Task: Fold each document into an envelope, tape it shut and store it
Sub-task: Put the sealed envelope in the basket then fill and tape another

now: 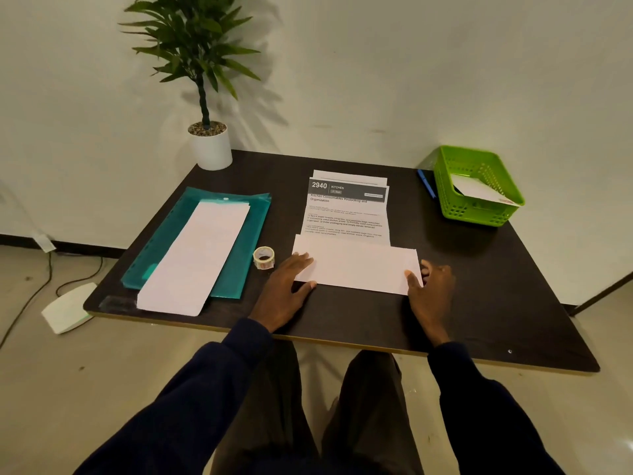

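My left hand (287, 281) and right hand (432, 289) press flat on the ends of the folded document (356, 267), tape roll (263, 257) just left.

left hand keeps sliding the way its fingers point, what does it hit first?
The left hand points up and right across the folded paper, which its fingertips already touch. Beyond the fold, it would probably meet the printed document stack next; depth is unclear.

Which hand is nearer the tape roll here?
Left. The left hand lies on the folded paper's left end, just right of the tape roll. The right hand presses the paper's far end, well away.
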